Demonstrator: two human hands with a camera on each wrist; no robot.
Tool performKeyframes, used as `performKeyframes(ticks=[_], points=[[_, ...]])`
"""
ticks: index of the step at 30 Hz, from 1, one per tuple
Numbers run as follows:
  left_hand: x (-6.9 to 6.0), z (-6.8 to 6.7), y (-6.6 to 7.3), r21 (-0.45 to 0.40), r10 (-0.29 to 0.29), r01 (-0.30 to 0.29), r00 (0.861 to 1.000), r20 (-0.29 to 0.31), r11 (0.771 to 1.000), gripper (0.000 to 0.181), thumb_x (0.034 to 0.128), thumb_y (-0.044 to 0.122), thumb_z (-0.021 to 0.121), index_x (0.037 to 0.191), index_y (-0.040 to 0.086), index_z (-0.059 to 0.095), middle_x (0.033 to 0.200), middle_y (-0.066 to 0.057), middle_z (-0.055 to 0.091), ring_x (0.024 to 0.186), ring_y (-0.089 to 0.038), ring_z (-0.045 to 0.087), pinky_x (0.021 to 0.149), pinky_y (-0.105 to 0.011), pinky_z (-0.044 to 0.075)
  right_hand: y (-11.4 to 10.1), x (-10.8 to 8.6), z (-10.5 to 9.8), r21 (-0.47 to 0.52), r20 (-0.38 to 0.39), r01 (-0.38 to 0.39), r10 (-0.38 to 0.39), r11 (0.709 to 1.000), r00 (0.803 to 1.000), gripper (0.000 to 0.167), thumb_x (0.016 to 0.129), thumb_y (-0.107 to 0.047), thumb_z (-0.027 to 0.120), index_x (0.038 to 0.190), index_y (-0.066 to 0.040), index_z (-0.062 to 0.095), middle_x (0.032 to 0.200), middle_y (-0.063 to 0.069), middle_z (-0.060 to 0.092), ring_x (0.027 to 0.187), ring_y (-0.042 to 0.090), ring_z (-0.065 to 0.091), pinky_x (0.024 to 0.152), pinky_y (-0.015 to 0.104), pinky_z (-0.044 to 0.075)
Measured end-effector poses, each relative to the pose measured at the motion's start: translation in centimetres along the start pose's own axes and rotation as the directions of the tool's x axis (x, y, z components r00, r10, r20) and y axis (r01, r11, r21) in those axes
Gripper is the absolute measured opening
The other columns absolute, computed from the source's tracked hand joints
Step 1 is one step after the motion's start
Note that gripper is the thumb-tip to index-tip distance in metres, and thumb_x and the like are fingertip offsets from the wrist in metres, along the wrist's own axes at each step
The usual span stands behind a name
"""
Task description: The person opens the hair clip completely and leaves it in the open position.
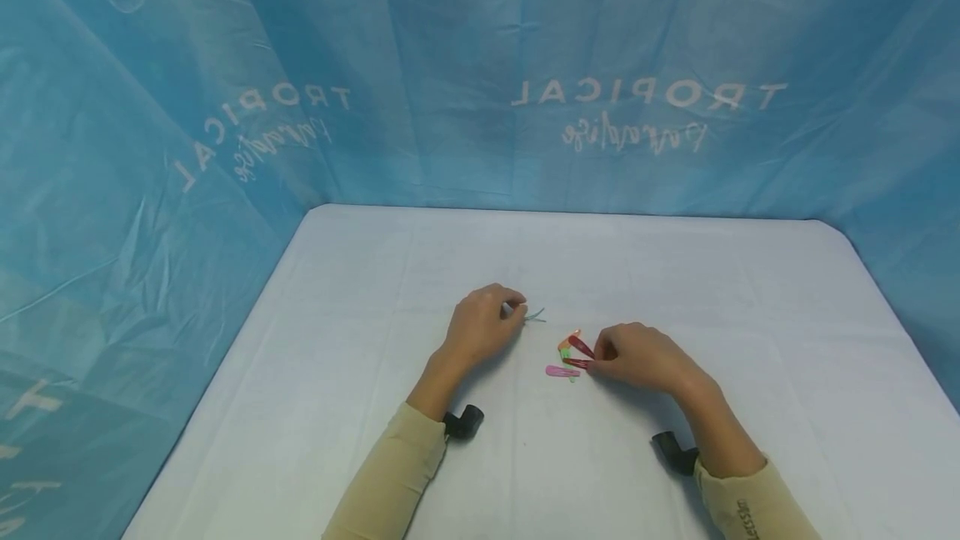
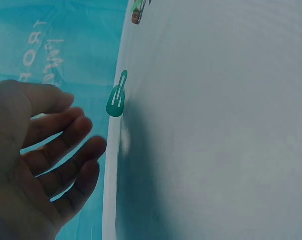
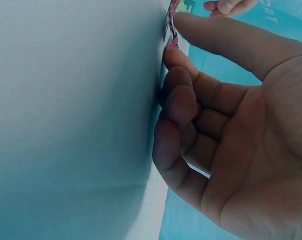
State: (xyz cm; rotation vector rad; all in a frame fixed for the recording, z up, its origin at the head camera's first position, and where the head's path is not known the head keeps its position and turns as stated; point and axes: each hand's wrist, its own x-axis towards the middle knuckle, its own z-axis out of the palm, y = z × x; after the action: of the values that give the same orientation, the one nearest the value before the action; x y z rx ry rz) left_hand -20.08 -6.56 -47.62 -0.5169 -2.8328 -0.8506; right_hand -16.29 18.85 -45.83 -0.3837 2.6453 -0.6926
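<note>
A teal snap hair clip [image 2: 116, 97] lies on the table just beyond the fingertips of my left hand [image 1: 486, 323]. In the left wrist view that hand's fingers are loosely bent, with a gap between them and the clip. My right hand [image 1: 637, 355] is at a small heap of hair clips, its thumb and index finger at the ends of two red hair clips [image 1: 581, 347]. It appears to pinch one of them; the fingertips partly hide the contact. Beside these lie a pink hair clip [image 1: 561, 371], an orange hair clip [image 1: 567, 340] and a green hair clip [image 1: 565, 353].
A white cloth covers the table [image 1: 337, 273]. Blue printed curtains [image 1: 450, 65] hang behind it and along the left. Black wrist-worn devices [image 1: 463, 423] stick out from both sleeves above the cloth.
</note>
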Motion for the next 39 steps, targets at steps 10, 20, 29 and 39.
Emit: performKeyframes(ticks=[10,20,29,39], points=[[-0.1,-0.4,0.2,-0.083,-0.006,0.009,0.999,0.040,0.997,0.019,0.0965,0.024,0.065,0.110,0.016,0.076,0.096,0.003,0.072,0.081,-0.009,0.061,0.074,-0.027,0.051,0.0,0.3,0.3,-0.017,-0.021,0.002,-0.002,1.000,1.000,0.010,0.086,-0.019,0.077,0.086,-0.013,0.068,0.075,-0.003,0.060,0.067,0.015,0.051,0.063,0.032,0.043],[-0.1,-1.2,0.4,-0.152,0.028,-0.026,0.999,0.016,0.988,0.019,0.0976,0.023,0.065,0.112,0.016,0.075,0.100,0.004,0.072,0.083,-0.009,0.060,0.076,-0.027,0.051,0.0,0.4,0.3,0.002,-0.029,-0.002,0.002,1.000,1.000,0.009,0.084,-0.016,0.076,0.087,-0.012,0.068,0.075,-0.003,0.061,0.068,0.015,0.052,0.063,0.031,0.044],[0.1,-1.6,0.6,-0.252,0.055,-0.051,0.998,0.009,0.966,0.019,0.0979,0.022,0.065,0.113,0.016,0.075,0.103,0.004,0.072,0.085,-0.009,0.062,0.077,-0.024,0.053,-0.1,0.5,0.4,0.004,-0.029,-0.022,0.022,1.000,0.999,0.008,0.084,-0.015,0.076,0.087,-0.012,0.069,0.076,-0.002,0.061,0.069,0.016,0.052,0.064,0.032,0.044],[0.0,-2.1,0.8,-0.333,0.051,-0.040,0.998,0.024,0.942,0.020,0.0978,0.022,0.065,0.113,0.015,0.075,0.103,0.003,0.072,0.087,-0.009,0.065,0.079,-0.025,0.055,-0.1,0.4,0.4,0.013,-0.009,-0.013,0.013,1.000,1.000,0.009,0.085,-0.015,0.075,0.084,-0.014,0.067,0.074,-0.002,0.060,0.068,0.016,0.052,0.063,0.031,0.043]])
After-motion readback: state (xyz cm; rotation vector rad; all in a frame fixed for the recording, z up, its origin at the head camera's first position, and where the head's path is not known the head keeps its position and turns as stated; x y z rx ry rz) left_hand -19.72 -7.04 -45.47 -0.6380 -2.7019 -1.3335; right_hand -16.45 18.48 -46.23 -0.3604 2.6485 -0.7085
